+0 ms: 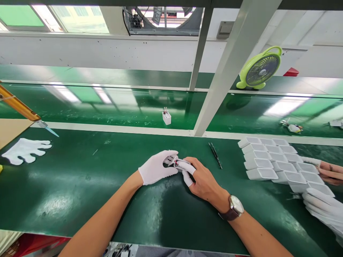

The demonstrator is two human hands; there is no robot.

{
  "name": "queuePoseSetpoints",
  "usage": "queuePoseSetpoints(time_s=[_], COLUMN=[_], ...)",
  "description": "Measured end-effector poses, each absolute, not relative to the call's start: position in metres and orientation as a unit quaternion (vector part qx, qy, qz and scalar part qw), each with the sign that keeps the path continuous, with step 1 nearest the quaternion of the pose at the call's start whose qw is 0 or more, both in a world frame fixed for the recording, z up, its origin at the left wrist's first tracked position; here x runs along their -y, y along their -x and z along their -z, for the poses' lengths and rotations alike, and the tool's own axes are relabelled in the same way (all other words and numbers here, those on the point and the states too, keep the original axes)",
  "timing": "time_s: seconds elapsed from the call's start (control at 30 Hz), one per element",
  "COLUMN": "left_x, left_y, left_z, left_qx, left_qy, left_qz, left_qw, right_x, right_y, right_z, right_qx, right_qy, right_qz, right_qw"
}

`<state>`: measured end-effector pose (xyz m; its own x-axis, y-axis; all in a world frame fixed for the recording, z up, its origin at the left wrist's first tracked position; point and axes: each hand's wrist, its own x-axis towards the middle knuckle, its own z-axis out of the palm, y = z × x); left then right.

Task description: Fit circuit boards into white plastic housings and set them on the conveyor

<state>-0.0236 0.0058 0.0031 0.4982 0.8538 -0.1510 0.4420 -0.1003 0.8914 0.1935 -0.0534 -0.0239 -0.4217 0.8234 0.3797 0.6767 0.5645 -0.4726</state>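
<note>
In a white glove, my left hand (155, 168) curls around one end of a small pale plastic housing (180, 165) with dark parts and a bit of red inside. My right hand (205, 179) is bare except for white covers on its thumb and forefinger, and these pinch the other end. Fingers hide much of the housing, so its exact kind does not show. Black tweezers (215, 155) lie on the green mat just beyond my right hand. Further back, a small white box (166, 117) with wires on top stands on the green ledge.
Rows of white plastic cases (261, 174) cover the right side, where a co-worker's gloved hand (323, 207) and other hand touch them. A spare glove (26, 150) and an orange dispenser tube (20, 103) are at left. A slanted white post (227, 67) rises ahead, near a green fan (259, 69).
</note>
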Motion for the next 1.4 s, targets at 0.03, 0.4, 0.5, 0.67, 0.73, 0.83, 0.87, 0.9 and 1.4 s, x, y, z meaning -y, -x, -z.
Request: queuePoseSetpoints(time_s=[0.03, 0.4, 0.5, 0.67, 0.73, 0.83, 0.87, 0.9, 1.4], left_x=[-0.006, -0.008, -0.008, -0.009, -0.01, -0.01, -0.01, -0.01, 0.003], left_y=[0.024, 0.02, 0.019, 0.019, 0.02, 0.02, 0.02, 0.02, 0.01], left_z=[-0.002, 0.007, 0.006, 0.004, 0.005, 0.008, 0.009, 0.011, 0.017], left_qx=[-0.456, -0.472, -0.48, -0.48, -0.473, -0.464, -0.461, -0.46, -0.405], left_qy=[-0.711, -0.716, -0.712, -0.717, -0.72, -0.726, -0.73, -0.734, -0.777], left_qz=[-0.21, -0.202, -0.194, -0.179, -0.181, -0.186, -0.19, -0.199, -0.381], left_qw=[0.492, 0.473, 0.474, 0.474, 0.473, 0.472, 0.466, 0.458, 0.295], right_x=[0.054, 0.055, 0.055, 0.055, 0.055, 0.054, 0.054, 0.054, 0.05], right_y=[-0.194, -0.196, -0.197, -0.196, -0.196, -0.196, -0.196, -0.197, -0.198], right_z=[0.024, 0.025, 0.025, 0.023, 0.023, 0.025, 0.026, 0.028, 0.049], right_qx=[0.832, 0.828, 0.821, 0.814, 0.811, 0.811, 0.808, 0.803, 0.656], right_qy=[0.452, 0.455, 0.464, 0.462, 0.461, 0.465, 0.468, 0.471, 0.453], right_qz=[-0.125, -0.137, -0.145, -0.157, -0.162, -0.161, -0.162, -0.164, -0.372], right_qw=[0.297, 0.298, 0.298, 0.315, 0.322, 0.316, 0.319, 0.327, 0.475])
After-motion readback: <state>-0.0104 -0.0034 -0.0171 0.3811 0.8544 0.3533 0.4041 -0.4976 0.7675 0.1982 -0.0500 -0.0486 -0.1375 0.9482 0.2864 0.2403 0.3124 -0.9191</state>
